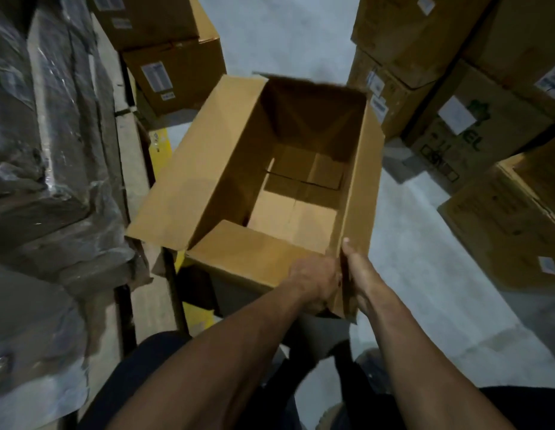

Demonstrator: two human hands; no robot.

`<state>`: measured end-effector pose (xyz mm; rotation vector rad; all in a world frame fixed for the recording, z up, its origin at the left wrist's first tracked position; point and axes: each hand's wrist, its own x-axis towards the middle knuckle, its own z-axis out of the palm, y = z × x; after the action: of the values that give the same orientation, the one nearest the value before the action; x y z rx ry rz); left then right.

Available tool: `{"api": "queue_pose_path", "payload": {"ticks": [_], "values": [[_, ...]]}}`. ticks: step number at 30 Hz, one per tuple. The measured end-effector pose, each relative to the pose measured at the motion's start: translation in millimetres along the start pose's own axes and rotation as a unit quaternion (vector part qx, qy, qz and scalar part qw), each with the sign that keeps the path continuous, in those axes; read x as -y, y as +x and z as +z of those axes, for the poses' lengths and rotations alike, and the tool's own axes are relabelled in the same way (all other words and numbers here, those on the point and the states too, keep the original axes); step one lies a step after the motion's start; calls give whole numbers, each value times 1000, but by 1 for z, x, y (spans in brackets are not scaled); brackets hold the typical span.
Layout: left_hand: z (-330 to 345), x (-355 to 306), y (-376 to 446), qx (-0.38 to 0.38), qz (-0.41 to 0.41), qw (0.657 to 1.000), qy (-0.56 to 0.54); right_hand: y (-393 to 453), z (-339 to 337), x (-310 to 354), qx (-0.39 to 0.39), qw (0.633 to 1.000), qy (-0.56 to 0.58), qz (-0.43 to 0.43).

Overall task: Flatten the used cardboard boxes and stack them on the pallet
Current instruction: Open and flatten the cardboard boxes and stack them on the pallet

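Note:
An open brown cardboard box [226,169] is held in front of me above the floor, its top flaps spread and its bottom flaps folded shut inside. My left hand [315,282] grips the near flap at the box's near right corner, fingers curled under the edge. My right hand [358,271] grips the right wall at the same corner, thumb lying up along the cardboard. The box is empty.
Stacked, labelled cardboard boxes [173,72] stand behind on the left and more boxes [474,125] on the right. Plastic-wrapped goods [49,156] on a wooden pallet [132,169] fill the left side. Grey concrete floor [425,259] runs between them.

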<state>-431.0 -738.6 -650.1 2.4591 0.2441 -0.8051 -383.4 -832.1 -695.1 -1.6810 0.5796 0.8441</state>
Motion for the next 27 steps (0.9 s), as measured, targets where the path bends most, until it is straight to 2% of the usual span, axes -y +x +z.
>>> {"api": "queue_pose_path", "payload": {"ticks": [2, 4, 6, 9, 16, 22, 27], "values": [[9, 6, -2, 66, 17, 997, -23, 2, -2, -3, -35, 999, -29, -5], [10, 17, -3, 94, 12, 995, -21, -5, 1, -1, -44, 996, -70, -21], [5, 26, -3, 85, -2, 996, -27, -1, 2, -8, -61, 986, -153, -28], [-9, 40, 1, 55, -21, 998, -21, 3, 8, -12, -121, 947, -294, -49], [-27, 87, 28, -34, -55, 998, 20, 21, 0, 31, -235, 908, -312, -150], [-35, 119, 56, -57, -69, 992, 92, 50, -28, 30, -210, 906, -336, -152], [-41, 120, 86, -22, -87, 988, 128, 60, -14, 23, -200, 903, -338, -172]]}}
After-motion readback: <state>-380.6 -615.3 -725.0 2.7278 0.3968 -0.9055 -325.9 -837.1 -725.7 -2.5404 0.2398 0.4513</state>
